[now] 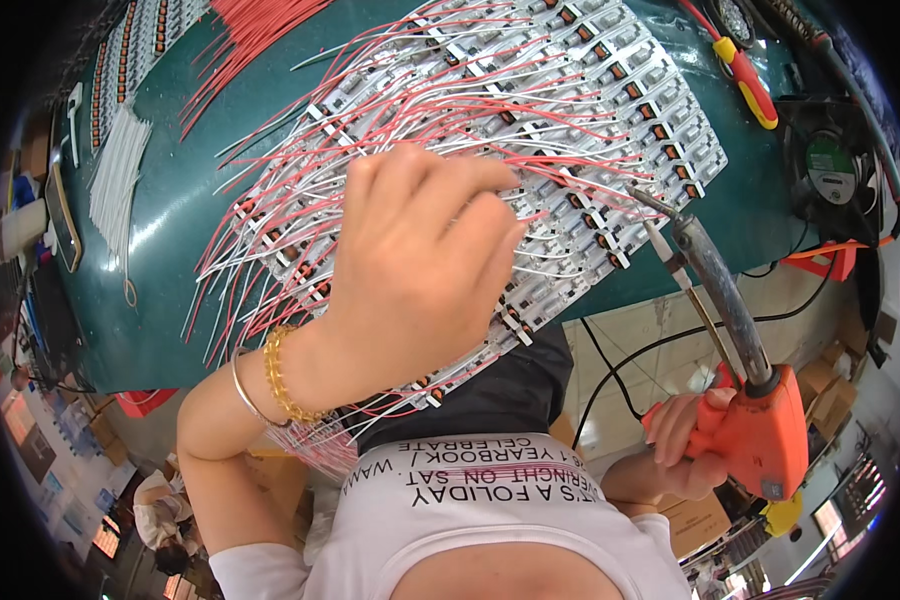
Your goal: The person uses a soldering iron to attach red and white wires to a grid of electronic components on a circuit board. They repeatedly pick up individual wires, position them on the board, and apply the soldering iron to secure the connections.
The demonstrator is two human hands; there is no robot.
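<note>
1. Circuit-board panel [660, 105] flat on the counter [160, 300]; probably stiff, light, easily damaged, best held by bare rim
2. Across it, Red and white wires [415, 120]; likely soft, springy, best pinched near free ends
3. Left hand [420, 250] curled above wires; any pinch hidden
4. Right hand [685, 445] gripping Orange soldering gun [775, 440], metal end near panel's right side; probably heaviest, to hold by handle only

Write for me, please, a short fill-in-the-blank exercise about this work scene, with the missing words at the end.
1. The orange soldering gun is in the person's ____ hand.
2. The left hand is over the boards, and around its wrist are ____ bracelets.
3. The wires spread across these boards are red and ____.
4. Near the fan, a tool has a red and ____ handle.

Missing words: right; two; white; yellow.
</note>
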